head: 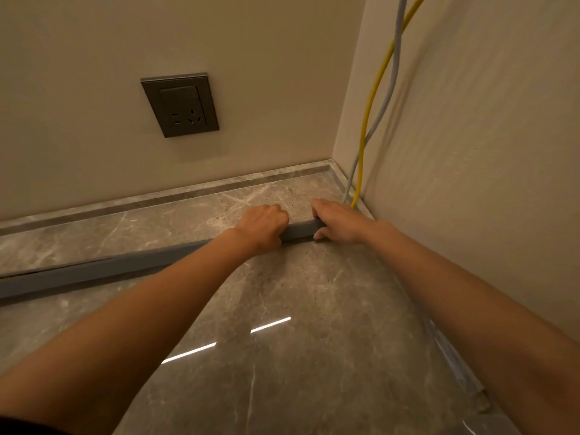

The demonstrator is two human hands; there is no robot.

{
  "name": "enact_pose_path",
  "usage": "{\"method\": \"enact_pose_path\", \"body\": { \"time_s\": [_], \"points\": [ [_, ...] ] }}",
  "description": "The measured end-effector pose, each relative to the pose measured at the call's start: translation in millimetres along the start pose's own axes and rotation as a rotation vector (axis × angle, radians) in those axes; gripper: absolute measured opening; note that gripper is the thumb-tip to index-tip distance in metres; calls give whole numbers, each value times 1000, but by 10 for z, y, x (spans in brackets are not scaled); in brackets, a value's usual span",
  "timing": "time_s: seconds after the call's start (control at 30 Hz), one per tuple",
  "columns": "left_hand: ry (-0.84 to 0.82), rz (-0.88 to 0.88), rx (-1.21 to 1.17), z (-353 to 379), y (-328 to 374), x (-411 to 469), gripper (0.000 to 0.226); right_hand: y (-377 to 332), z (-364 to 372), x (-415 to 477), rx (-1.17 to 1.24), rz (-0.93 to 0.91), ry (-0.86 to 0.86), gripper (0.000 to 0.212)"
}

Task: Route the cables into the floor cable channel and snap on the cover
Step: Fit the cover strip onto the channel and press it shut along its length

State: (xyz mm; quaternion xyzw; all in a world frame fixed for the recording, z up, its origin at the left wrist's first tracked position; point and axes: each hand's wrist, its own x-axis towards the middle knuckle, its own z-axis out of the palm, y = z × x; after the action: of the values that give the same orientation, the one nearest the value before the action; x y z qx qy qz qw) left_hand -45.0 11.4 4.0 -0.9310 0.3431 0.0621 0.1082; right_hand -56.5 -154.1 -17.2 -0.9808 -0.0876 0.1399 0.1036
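Both hands, left (262,227) and right (337,221), press curled fingers together onto the long grey plastic channel cover (298,232) near the floor's corner; uneven pressure could pinch the yellow cable (367,120).

A long grey cable channel (103,271) lies flat on the marble floor, running from the near left edge toward the far right corner (its far end is hidden). A yellow cable (370,108) and a pale grey cable (389,89) hang down the right wall, crossing each other, to the floor at that corner.
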Motion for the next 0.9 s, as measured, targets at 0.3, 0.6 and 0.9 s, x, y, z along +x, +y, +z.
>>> {"method": "enact_pose_path", "body": {
  "time_s": [0.3,0.6,0.9],
  "points": [
    [33,-12,17,5,92,-24,27,124,1,-30,-75,-17,-4,37],
    [-39,-20,-188,85,230,157,32,129,16,-71,-103,-27,30,33],
    [50,53,-159,171,249,112,32,94,46,-133,-97,-42,74,34]
  ]
}}
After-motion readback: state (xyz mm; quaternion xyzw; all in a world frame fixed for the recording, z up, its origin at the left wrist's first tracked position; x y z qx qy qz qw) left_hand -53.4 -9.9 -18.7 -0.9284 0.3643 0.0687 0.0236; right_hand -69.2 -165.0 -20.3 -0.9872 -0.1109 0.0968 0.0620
